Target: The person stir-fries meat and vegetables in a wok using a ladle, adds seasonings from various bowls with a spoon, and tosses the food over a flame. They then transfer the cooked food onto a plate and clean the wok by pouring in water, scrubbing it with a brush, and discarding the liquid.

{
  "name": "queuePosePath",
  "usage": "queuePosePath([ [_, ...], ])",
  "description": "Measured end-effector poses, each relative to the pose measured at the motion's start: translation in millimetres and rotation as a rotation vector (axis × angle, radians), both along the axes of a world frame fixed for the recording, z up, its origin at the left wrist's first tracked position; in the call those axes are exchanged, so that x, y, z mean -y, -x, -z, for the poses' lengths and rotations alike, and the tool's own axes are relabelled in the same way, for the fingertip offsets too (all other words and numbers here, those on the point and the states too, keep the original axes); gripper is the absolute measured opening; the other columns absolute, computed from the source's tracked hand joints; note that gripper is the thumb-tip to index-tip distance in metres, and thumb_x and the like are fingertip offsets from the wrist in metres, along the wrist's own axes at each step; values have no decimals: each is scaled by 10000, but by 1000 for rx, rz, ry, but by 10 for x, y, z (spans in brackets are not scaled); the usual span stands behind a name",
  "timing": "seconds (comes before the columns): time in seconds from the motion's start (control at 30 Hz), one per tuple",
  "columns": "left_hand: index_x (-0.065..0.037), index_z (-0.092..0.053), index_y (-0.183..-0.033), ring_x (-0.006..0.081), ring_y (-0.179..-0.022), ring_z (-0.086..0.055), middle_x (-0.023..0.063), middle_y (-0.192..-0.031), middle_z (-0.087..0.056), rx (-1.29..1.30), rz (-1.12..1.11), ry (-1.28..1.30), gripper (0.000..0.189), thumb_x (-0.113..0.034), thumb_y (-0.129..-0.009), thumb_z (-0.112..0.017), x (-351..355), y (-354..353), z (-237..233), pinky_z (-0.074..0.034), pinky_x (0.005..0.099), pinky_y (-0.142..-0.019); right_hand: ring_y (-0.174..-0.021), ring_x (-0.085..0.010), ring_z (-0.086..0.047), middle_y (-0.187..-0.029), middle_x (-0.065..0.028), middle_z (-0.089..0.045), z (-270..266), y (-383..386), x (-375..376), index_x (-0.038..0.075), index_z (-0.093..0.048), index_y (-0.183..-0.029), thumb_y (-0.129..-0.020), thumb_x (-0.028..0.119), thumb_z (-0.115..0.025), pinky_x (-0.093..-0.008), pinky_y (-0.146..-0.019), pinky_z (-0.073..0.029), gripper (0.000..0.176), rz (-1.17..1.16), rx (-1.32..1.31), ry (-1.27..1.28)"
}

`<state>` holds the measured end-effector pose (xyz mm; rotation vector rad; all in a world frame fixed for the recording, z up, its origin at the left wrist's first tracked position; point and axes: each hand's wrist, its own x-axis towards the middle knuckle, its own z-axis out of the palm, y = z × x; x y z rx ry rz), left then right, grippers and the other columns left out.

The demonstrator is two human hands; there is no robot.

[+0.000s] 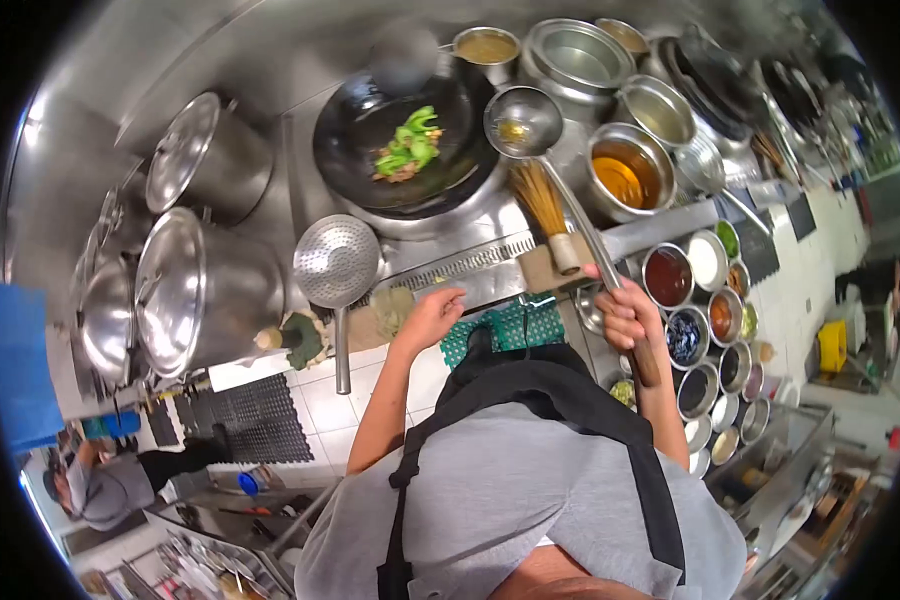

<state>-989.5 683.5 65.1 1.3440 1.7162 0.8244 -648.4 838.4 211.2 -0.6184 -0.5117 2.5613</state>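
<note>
My right hand (625,315) is wrapped round the handle of a steel ladle (523,120). The ladle's bowl, with a little yellowish liquid in it, is beside the right rim of a black wok (345,170). Green leafy vegetables (410,145) lie in the wok over small brownish pieces. At the stove's front edge, my left hand (435,315) has its fingers curled in, and nothing shows in them. A crumpled pale cloth (394,310) is just left of that hand. Farther left is a perforated skimmer (337,262), its handle pointing towards me.
Large lidded pots (210,290) line the left side. A bamboo brush (542,205) lies under the ladle's handle, close to a pot of amber liquid (625,178). Several seasoning bowls (668,277) stand at the right. Another person (110,485) is at the lower left.
</note>
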Motion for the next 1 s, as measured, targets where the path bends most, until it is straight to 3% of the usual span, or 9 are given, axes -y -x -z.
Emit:
queuePosePath([
  [0.27, 32, -684, -1202, 263, -889, -688, 165, -1002, -714, 165, -296, -111, 312, -67, -908, -657, 16, 366, -216, -542, 359, -826, -418, -132, -491, -601, -31, -520, 730, 1909, -1160, 12, -549, -963, -924, 91, -609, -316, -376, -398, 106, -92, 635, -948],
  [0.5, 28, -680, -1120, 357, -1013, -658, 169, -1078, -689, -374, -421, -471, 241, -55, -898, -637, -650, 324, -682, -525, 446, -871, -398, -116, -457, -632, -31, -521, 970, 2360, -1392, -31, -576, -1184, -930, 110, -624, -320, -362, -387, 294, -503, 584, -915],
  [0.53, 26, -677, -1083, 367, -1028, -652, 172, -1081, -691, -472, -456, -531, 210, -52, -892, -641, -798, 318, -707, -524, 458, -867, -493, -236, -600, -701, -116, -632, 858, 2216, -1361, -42, -551, -1350, -911, 118, -645, -371, -477, -497, 476, -580, 612, -1067],
  [0.6, 16, -675, -1008, 371, -1009, -658, 173, -1045, -702, -605, -467, -552, 149, -72, -893, -642, -1103, 364, -634, -523, 475, -843, -750, -405, -719, -883, -229, -732, 1384, 1939, -1476, -25, -500, -1447, -885, 103, -668, -432, -715, -577, 600, -200, 289, -1927],
  [0.67, 1, -677, -931, 359, -942, -682, 165, -965, -721, -672, -418, -472, 128, -119, -908, -637, -1365, 494, -357, -523, 485, -805, -1089, -440, -690, -1176, -292, -695, 799, 1534, -1279, -44, -471, -1469, -852, 84, -682, -438, -982, -517, 665, -484, 609, -1777],
  [0.77, -35, -675, -784, 378, -798, -693, 158, -798, -716, -720, -282, -206, 213, -205, -905, -632, -1483, 538, -256, -524, 495, -747, -1134, -491, -634, -1252, -328, -645, 349, 1208, -1208, -12, -471, -1480, -868, 73, -674, -485, -1009, -496, 651, -645, 816, -1729],
  [0.87, -52, -683, -689, 407, -677, -671, 180, -678, -676, -673, -369, -334, 298, -260, -895, -628, -1257, 374, -756, -527, 517, -705, -1192, -491, -586, -1309, -340, -602, 170, 1040, -1103, -27, -457, -1487, -878, 52, -649, -500, -1015, -479, 643, -654, 858, -1646],
  [0.9, -48, -675, -655, 408, -678, -670, 187, -668, -666, -629, -392, -322, 310, -264, -875, -646, -1236, 372, -827, -527, 525, -685, -1116, -445, -675, -1254, -312, -659, 182, 1047, -1030, -37, -442, -1497, -895, 46, -639, -456, -975, -511, 639, -471, 668, -1727],
  [1.0, -45, -673, -650, 407, -657, -667, 183, -635, -652, -656, -384, -296, 300, -256, -862, -649, -1220, 441, -692, -535, 522, -674, -1069, -328, -683, -1217, -261, -685, -47, 930, -959, -37, -437, -1507, -906, 63, -651, -408, -971, -509, 646, -610, 629, -1432],
])
